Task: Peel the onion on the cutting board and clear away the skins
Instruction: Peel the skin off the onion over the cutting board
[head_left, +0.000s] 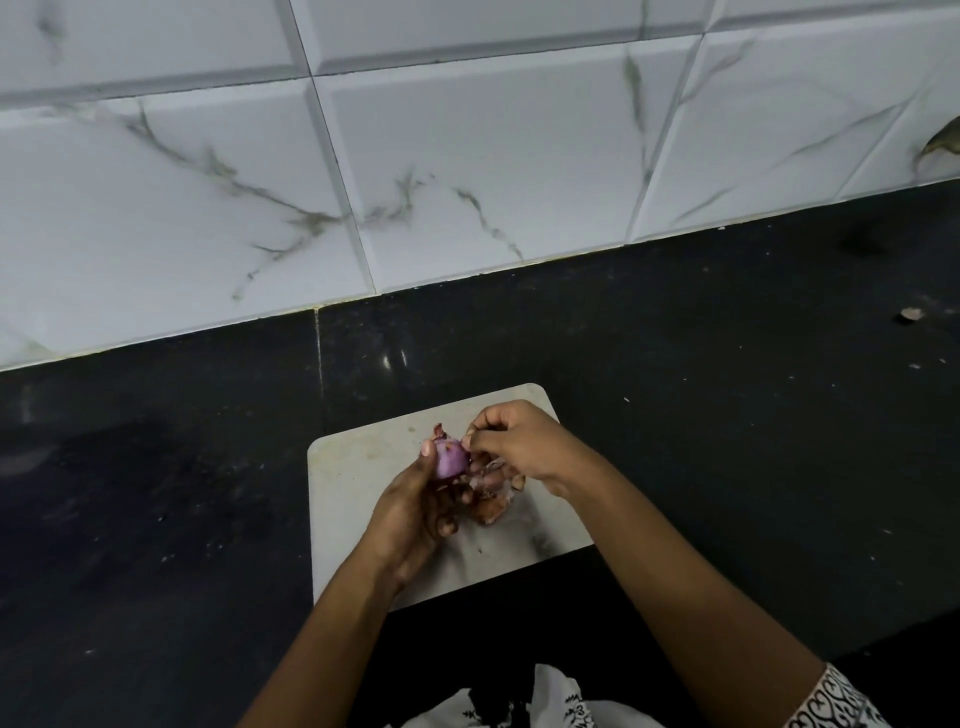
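Onion (450, 460), purple and mostly bare, is held over the middle of the cutting board (363, 467) in the curled fingers of the left hand (415, 514), while the right hand (519, 441) pinches its top, apparently at remaining skin, above loose skins (488, 508).

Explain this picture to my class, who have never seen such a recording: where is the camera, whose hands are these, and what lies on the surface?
There is no machine here: a person works with bare hands. The one picture comes from a camera worn on the head, looking down, so the arms reach in from below. A pale board lies on a dark counter before a tiled wall. The left hand holds a purple onion over the board; the right hand pinches at its top. Loose brown skins lie on the board under the hands.
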